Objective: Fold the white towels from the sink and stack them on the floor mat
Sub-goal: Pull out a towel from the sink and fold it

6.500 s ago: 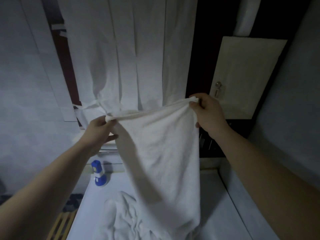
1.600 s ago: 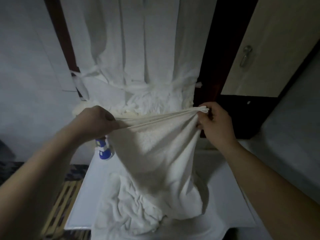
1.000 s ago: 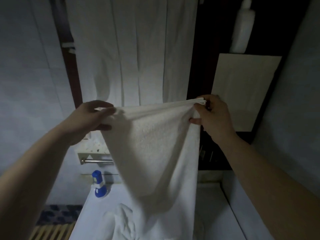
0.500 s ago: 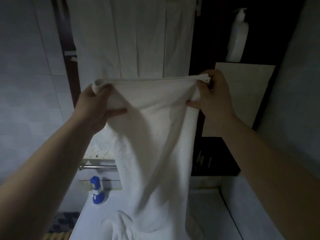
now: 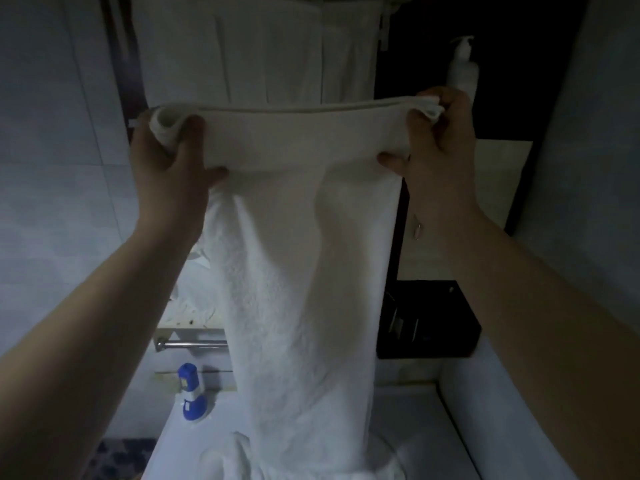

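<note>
A white towel (image 5: 304, 289) hangs lengthwise in front of me, stretched flat along its top edge. My left hand (image 5: 173, 168) grips its top left corner, where the cloth is bunched. My right hand (image 5: 440, 147) pinches the top right corner. The towel's lower end reaches down into the pile of white towels (image 5: 242, 459) in the white sink (image 5: 433, 431) below. The floor mat (image 5: 117, 459), dark blue and patterned, shows at the bottom left beside the sink.
A blue and white bottle (image 5: 192, 393) stands on the sink's back left corner under a metal rail (image 5: 190, 344). White cloth (image 5: 256, 50) hangs on the wall behind. A pump bottle (image 5: 462, 64) and a black box (image 5: 426, 320) sit to the right.
Both hands have risen with the towel, lifting most of it out of the sink. The top edge is now pulled straight and taut between them.
</note>
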The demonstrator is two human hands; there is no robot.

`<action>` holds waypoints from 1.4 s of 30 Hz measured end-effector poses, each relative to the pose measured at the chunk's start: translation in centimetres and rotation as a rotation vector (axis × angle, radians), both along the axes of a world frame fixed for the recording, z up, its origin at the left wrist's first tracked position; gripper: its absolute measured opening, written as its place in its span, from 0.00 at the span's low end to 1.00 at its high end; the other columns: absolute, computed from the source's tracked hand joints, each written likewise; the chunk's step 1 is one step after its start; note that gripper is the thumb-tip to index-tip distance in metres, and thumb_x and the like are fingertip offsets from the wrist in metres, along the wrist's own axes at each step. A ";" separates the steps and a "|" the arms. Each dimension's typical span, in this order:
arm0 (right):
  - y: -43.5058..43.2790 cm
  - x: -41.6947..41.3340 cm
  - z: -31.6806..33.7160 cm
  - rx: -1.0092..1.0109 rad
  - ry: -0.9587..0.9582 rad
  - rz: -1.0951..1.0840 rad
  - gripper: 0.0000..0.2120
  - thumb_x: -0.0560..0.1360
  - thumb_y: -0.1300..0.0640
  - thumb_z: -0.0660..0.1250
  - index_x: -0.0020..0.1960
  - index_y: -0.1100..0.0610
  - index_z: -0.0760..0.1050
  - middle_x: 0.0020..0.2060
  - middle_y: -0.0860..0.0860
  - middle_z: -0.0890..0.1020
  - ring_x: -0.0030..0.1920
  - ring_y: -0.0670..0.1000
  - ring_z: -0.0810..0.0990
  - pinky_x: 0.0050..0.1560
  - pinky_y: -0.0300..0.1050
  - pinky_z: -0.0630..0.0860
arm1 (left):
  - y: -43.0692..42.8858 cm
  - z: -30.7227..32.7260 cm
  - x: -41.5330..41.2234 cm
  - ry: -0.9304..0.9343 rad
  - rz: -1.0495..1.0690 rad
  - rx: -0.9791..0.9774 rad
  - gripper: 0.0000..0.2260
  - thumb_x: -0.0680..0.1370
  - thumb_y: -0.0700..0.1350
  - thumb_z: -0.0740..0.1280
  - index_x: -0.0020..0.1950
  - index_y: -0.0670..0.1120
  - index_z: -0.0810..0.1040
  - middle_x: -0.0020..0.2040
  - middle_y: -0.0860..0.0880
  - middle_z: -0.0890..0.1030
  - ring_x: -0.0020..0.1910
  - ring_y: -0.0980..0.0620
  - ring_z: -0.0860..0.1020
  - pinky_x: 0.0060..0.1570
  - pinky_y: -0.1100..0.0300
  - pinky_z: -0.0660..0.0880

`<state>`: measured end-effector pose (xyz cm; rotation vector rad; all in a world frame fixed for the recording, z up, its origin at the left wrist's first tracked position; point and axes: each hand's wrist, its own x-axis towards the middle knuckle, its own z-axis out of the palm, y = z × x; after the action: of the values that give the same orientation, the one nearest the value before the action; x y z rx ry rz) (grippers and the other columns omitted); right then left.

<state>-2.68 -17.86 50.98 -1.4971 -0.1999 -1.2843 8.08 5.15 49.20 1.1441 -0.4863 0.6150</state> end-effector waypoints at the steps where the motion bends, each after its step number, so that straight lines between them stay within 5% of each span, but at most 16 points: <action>1: 0.0 0.0 0.2 0.003 -0.007 0.010 0.08 0.82 0.63 0.59 0.52 0.50 0.69 0.47 0.43 0.76 0.44 0.36 0.77 0.47 0.67 0.80 | 0.1 0.1 -0.1 -0.017 0.011 0.001 0.05 0.79 0.45 0.65 0.54 0.49 0.73 0.49 0.52 0.76 0.50 0.57 0.79 0.43 0.47 0.84; 7: -0.5 0.6 -1.3 0.024 0.065 0.007 0.08 0.81 0.62 0.61 0.50 0.49 0.71 0.40 0.36 0.79 0.41 0.36 0.78 0.45 0.71 0.79 | 0.6 -1.0 0.8 0.023 -0.017 0.046 0.06 0.78 0.46 0.67 0.55 0.48 0.75 0.51 0.49 0.78 0.52 0.51 0.80 0.42 0.44 0.84; 12: -0.5 0.7 -3.8 0.022 0.220 -0.064 0.11 0.80 0.61 0.63 0.49 0.45 0.71 0.50 0.44 0.77 0.50 0.38 0.78 0.36 0.47 0.83 | 1.5 -4.1 1.8 0.113 -0.076 0.138 0.08 0.79 0.48 0.67 0.57 0.49 0.76 0.54 0.49 0.78 0.56 0.48 0.80 0.43 0.46 0.84; 16: -0.8 0.5 -6.1 0.000 0.342 -0.076 0.09 0.80 0.56 0.64 0.48 0.42 0.72 0.48 0.44 0.77 0.51 0.47 0.79 0.33 0.53 0.83 | 2.5 -6.6 2.1 0.154 -0.013 0.278 0.11 0.81 0.47 0.67 0.60 0.45 0.75 0.55 0.49 0.77 0.55 0.47 0.79 0.39 0.48 0.84; 19: -1.0 0.0 -7.7 -0.065 0.390 -0.147 0.04 0.81 0.53 0.63 0.50 0.44 0.73 0.46 0.47 0.78 0.43 0.48 0.80 0.27 0.47 0.80 | 3.4 -8.1 1.5 0.146 0.017 0.342 0.07 0.81 0.47 0.66 0.57 0.46 0.76 0.52 0.52 0.77 0.53 0.50 0.79 0.37 0.50 0.84; 26: -1.0 -0.8 -10.9 -0.128 0.427 -0.137 0.04 0.80 0.54 0.62 0.49 0.45 0.73 0.43 0.44 0.79 0.44 0.43 0.79 0.50 0.50 0.79 | 4.7 -10.2 -0.6 0.171 0.081 0.401 0.02 0.80 0.46 0.67 0.51 0.48 0.78 0.45 0.50 0.78 0.45 0.51 0.81 0.33 0.50 0.83; 32: -0.7 -2.7 -12.1 -0.103 0.437 -0.071 0.07 0.80 0.58 0.61 0.50 0.46 0.72 0.42 0.41 0.78 0.39 0.34 0.76 0.44 0.32 0.73 | 4.7 -11.0 -3.3 0.208 0.095 0.395 0.01 0.80 0.46 0.67 0.51 0.51 0.79 0.47 0.51 0.79 0.48 0.51 0.81 0.35 0.50 0.84; 42: 1.0 -7.5 -13.4 -0.057 0.494 -0.062 0.07 0.80 0.58 0.62 0.48 0.46 0.74 0.44 0.44 0.79 0.45 0.43 0.78 0.53 0.44 0.75 | 5.9 -12.4 -6.2 0.223 0.071 0.408 0.08 0.79 0.46 0.67 0.53 0.43 0.79 0.51 0.37 0.79 0.50 0.40 0.82 0.36 0.46 0.84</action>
<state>-10.14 -16.87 37.56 -1.8309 0.1347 -0.9245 1.87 11.03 36.84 1.6036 -0.3891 0.4517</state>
